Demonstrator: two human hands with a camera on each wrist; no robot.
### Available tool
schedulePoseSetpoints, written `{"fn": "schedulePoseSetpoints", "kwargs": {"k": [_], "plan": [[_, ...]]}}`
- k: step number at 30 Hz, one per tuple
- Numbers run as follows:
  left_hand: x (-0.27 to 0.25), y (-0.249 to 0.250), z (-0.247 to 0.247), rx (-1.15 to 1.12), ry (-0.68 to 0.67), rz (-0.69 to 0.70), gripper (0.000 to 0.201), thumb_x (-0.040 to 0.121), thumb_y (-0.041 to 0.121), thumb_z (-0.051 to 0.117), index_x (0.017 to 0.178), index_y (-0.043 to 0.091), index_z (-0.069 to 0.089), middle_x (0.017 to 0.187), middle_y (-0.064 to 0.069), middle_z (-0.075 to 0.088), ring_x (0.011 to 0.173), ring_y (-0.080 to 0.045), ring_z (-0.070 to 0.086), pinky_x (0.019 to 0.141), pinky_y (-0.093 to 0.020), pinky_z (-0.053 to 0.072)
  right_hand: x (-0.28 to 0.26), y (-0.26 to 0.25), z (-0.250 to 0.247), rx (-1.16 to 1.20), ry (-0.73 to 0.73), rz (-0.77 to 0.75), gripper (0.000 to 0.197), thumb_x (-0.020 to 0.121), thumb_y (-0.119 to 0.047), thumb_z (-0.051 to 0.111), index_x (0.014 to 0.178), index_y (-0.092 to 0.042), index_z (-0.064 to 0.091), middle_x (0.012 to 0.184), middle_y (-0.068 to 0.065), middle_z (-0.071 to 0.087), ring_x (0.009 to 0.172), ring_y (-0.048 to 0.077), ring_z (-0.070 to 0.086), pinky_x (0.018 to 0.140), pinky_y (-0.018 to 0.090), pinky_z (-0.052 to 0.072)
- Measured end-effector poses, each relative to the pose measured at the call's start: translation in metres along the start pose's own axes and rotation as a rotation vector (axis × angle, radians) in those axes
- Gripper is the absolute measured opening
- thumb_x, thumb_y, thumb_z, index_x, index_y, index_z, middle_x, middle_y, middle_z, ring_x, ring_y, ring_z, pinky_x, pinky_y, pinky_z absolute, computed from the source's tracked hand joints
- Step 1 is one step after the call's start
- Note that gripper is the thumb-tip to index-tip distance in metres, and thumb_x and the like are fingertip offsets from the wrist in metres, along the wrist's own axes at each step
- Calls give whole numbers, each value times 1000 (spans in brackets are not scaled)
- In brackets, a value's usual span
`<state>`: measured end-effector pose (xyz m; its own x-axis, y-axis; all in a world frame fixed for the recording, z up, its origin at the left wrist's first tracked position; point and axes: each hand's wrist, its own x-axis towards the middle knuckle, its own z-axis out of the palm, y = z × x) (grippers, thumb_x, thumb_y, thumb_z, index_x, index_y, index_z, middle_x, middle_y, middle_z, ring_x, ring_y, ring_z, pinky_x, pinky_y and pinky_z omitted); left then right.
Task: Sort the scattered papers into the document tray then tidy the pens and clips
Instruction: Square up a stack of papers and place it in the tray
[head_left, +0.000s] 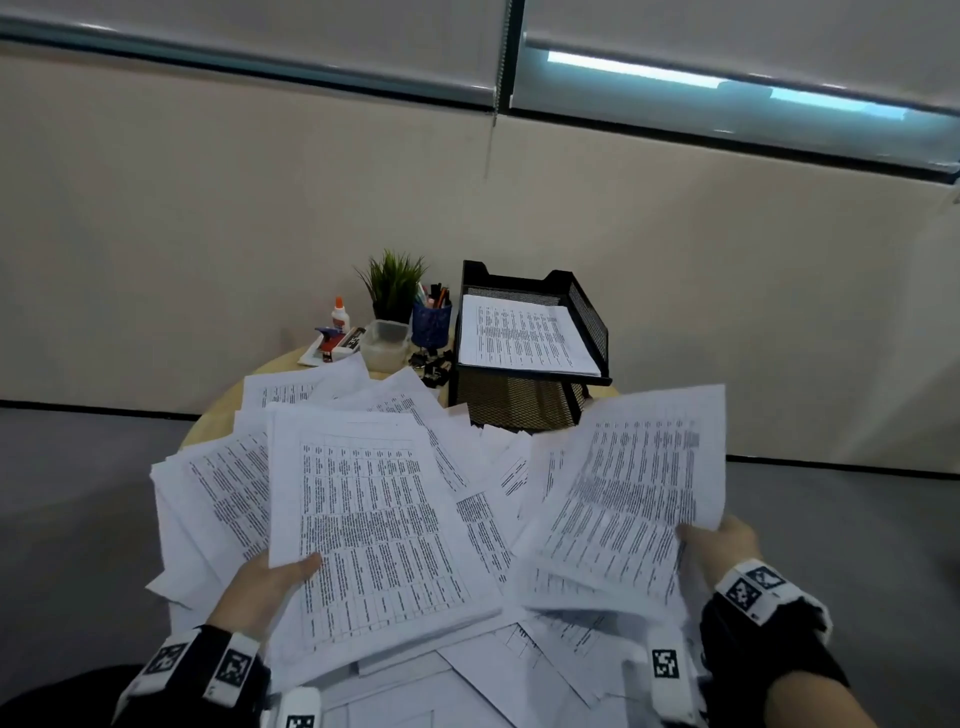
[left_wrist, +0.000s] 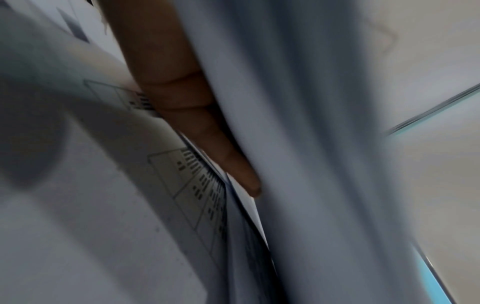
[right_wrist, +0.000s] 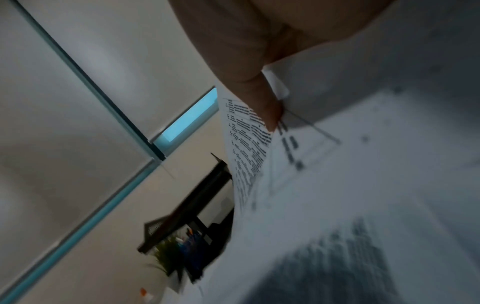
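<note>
My left hand (head_left: 265, 584) grips a stack of printed sheets (head_left: 374, 525) at its near left corner, thumb on top, fingers curled beneath. My right hand (head_left: 724, 545) pinches a second sheaf (head_left: 628, 499) by its near right edge, lifted and tilted above the heap. Loose papers (head_left: 218, 493), all printed with dense tables, cover the near part of the round desk (head_left: 270, 369). At the far right stands a black mesh document tray (head_left: 589, 312) holding a few sheets. Left of it lie black binder clips (head_left: 434, 366), a blue pen cup (head_left: 431, 325), a clear tub (head_left: 384, 345), a small plant (head_left: 395, 283) and a glue bottle (head_left: 338, 314).
</note>
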<state>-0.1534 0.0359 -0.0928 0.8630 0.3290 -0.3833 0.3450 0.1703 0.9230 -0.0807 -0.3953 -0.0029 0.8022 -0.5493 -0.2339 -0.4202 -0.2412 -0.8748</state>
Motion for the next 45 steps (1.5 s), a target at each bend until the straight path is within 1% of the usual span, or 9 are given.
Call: {"fn": "schedulePoseSetpoints", "kwargs": {"k": [7,15,20,23,28,33,36,40,45], "plan": [[-9,-6,16,47,-62,10,60,84,13,67,137,0,42,137,-18,50,125,-33,46,110,-45,31,1,-19,-5,374,-210,82,33,83,15,55,116,16,52,105,28,61,100,43,61,97,52,45],[-31,-6,49,126,-133,63,57,88,23,61,139,4,41,136,-11,51,126,-28,46,110,-40,31,-29,19,40,253,-404,110,34,77,21,57,111,21,54,114,33,59,102,46,59,91,53,46],[-43,2,55,93,-169,108,65,69,53,72,122,19,57,107,8,63,109,-16,57,94,-26,41,-22,49,78,7,-503,54,42,49,-13,76,88,0,70,92,21,71,90,39,67,91,57,49],[-48,6,58,65,-192,105,64,60,57,78,111,20,62,88,20,62,99,-11,61,83,-21,43,-41,33,91,-213,-579,-48,9,74,-19,70,79,-15,63,82,8,66,83,26,60,82,36,49],[-44,1,55,33,-191,114,97,15,77,76,98,30,62,84,21,70,89,-2,62,71,-17,47,-49,21,104,-405,-613,-120,17,97,-23,47,97,-10,59,92,5,60,90,24,56,78,28,43],[-45,1,57,-22,-185,105,58,71,34,79,121,11,58,99,9,66,101,-14,61,83,-22,44,-36,15,94,-623,-548,-225,25,97,-17,43,72,-12,45,73,4,51,77,19,49,69,24,35],[-42,0,57,-14,-189,82,55,72,30,79,120,11,60,96,11,67,92,-5,60,81,-22,44,-37,14,95,-676,-606,-237,15,94,-18,45,82,-10,48,83,7,54,77,19,50,69,25,37],[-34,-6,55,13,-229,78,85,29,53,91,102,22,63,95,10,71,98,-14,63,84,-28,47,-44,23,110,-657,-639,-244,16,87,-23,52,74,-14,48,76,6,51,70,18,49,65,26,38],[-29,2,47,19,-207,85,49,84,-2,63,131,3,49,110,-5,62,104,-22,53,93,-32,38,-39,26,105,-565,-494,-191,33,83,-19,56,57,-21,36,62,2,43,63,18,41,57,26,32]]}}
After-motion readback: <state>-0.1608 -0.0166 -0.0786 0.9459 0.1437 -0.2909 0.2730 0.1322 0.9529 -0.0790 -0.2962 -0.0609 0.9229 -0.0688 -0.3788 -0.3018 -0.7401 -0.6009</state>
